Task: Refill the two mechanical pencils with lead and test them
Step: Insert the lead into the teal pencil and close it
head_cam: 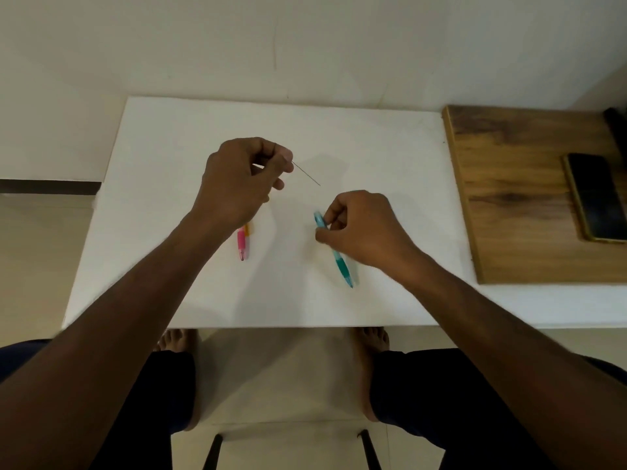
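My left hand (239,178) pinches a thin grey lead (307,174) that sticks out to the lower right above the white table (169,137). My right hand (359,225) grips a teal mechanical pencil (339,257) by its upper half, with the open back end pointing up toward the lead and the tip down near the table. A gap separates the lead's free end from the pencil's back end. A pink mechanical pencil (242,245) lies on the table beneath my left wrist, with something orange (250,229) beside it, mostly hidden by the hand.
A wooden board (515,198) lies on the table's right part with a dark phone (597,195) on it. A wall runs behind the table. My knees and bare feet show below the table's front edge.
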Tool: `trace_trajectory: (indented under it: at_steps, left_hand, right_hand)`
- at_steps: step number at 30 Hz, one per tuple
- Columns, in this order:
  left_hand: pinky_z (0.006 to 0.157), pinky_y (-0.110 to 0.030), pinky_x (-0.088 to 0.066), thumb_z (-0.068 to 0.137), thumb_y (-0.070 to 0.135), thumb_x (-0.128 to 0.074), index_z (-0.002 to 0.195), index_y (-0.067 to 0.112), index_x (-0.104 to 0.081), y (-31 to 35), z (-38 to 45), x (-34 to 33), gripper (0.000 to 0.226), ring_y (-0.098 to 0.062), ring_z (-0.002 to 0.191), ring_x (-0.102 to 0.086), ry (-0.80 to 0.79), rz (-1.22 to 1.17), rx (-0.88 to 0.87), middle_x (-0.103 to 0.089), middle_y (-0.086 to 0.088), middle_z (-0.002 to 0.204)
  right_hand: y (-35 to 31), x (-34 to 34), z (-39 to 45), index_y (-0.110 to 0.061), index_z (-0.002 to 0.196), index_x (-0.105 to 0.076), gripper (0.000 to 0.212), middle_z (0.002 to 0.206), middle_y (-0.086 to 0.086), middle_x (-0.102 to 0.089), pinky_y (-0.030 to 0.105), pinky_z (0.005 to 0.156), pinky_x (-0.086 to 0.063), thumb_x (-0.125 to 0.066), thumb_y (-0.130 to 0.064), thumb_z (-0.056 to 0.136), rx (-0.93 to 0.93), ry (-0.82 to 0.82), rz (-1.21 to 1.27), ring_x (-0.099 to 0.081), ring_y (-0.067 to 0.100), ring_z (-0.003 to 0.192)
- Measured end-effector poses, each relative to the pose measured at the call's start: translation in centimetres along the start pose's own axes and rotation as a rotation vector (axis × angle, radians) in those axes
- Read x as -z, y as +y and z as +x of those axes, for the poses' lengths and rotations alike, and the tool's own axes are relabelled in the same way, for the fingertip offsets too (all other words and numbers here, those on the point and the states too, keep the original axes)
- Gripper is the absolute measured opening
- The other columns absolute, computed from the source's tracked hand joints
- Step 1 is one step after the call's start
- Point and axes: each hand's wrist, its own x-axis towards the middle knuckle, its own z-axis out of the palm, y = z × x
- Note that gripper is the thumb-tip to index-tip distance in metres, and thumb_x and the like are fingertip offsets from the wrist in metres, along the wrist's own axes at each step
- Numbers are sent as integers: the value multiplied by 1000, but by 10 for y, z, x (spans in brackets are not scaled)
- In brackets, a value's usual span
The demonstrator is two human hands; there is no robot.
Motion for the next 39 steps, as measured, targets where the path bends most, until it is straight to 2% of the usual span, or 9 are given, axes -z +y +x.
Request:
trace_trajectory:
  at_steps: [2, 5, 9, 12, 15, 20, 26, 30, 39]
  left_hand:
    - [63, -22, -57, 105, 36, -65, 107, 24, -76, 3, 0, 4, 16, -7, 82, -77, 45, -111, -2, -80, 11, 97]
    - [64, -22, -56, 106, 36, -63, 109, 20, -75, 8, -1, 7, 20, -9, 83, -76, 108, -263, -18, -81, 9, 101]
    - [63, -24, -55, 109, 33, -59, 108, 15, -70, 14, -5, 2, 21, -12, 83, -75, 120, -346, -78, -82, 7, 105]
    - [63, -25, -55, 110, 30, -58, 106, 17, -68, 16, -8, -3, 17, -11, 81, -73, 97, -378, -102, -82, 5, 106]
    - [63, -26, -55, 110, 30, -58, 106, 17, -68, 17, -10, -6, 18, -13, 80, -73, 84, -377, -115, -82, 4, 106]
    - [62, -25, -56, 113, 30, -51, 112, 11, -59, 17, -11, -8, 20, -16, 82, -75, 7, -383, -102, -82, 4, 108]
    - [61, -28, -56, 116, 29, -40, 111, 11, -45, 17, -14, -12, 20, -22, 83, -75, -65, -369, -149, -83, 2, 109]
    - [61, -28, -55, 117, 30, -37, 112, 11, -44, 17, -14, -12, 21, -21, 83, -75, -49, -334, -145, -83, 5, 108]
    - [63, -29, -54, 117, 29, -37, 111, 12, -43, 17, -14, -12, 19, -19, 83, -74, -48, -302, -140, -83, 6, 108]
  right_hand:
    - [-3, 15, -3, -22, 84, -68, 22, 73, -9, -71, 33, 69, -61, -82, -38, 78, 78, 60, 175, -69, 10, 68]
    - [-1, 32, -8, -21, 92, -66, 16, 85, -6, -76, 42, 80, -64, -76, -31, 84, 182, 85, 323, -75, 18, 82]
    - [3, 41, -9, -14, 96, -62, 16, 102, -13, -80, 31, 83, -64, -76, -15, 89, 289, 86, 424, -76, 12, 100]
    - [2, 39, -6, -14, 101, -62, 14, 99, -8, -81, 31, 84, -64, -74, -13, 93, 298, 119, 427, -77, 11, 97]
    - [3, 37, -3, -22, 110, -66, 14, 97, -4, -78, 39, 86, -64, -69, -19, 96, 251, 158, 403, -76, 15, 94]
    - [3, 37, 0, -26, 117, -69, 18, 91, -13, -76, 47, 85, -62, -64, -19, 100, 220, 174, 372, -74, 13, 89]
    - [1, 37, 1, -29, 117, -70, 19, 89, -16, -77, 44, 81, -62, -65, -21, 100, 214, 200, 372, -72, 10, 87]
    - [1, 37, 1, -29, 116, -71, 20, 89, -15, -77, 47, 81, -61, -65, -20, 100, 211, 194, 391, -71, 12, 86]
    - [2, 36, 2, -30, 115, -71, 19, 90, -15, -77, 43, 79, -62, -64, -19, 100, 216, 174, 398, -73, 15, 84]
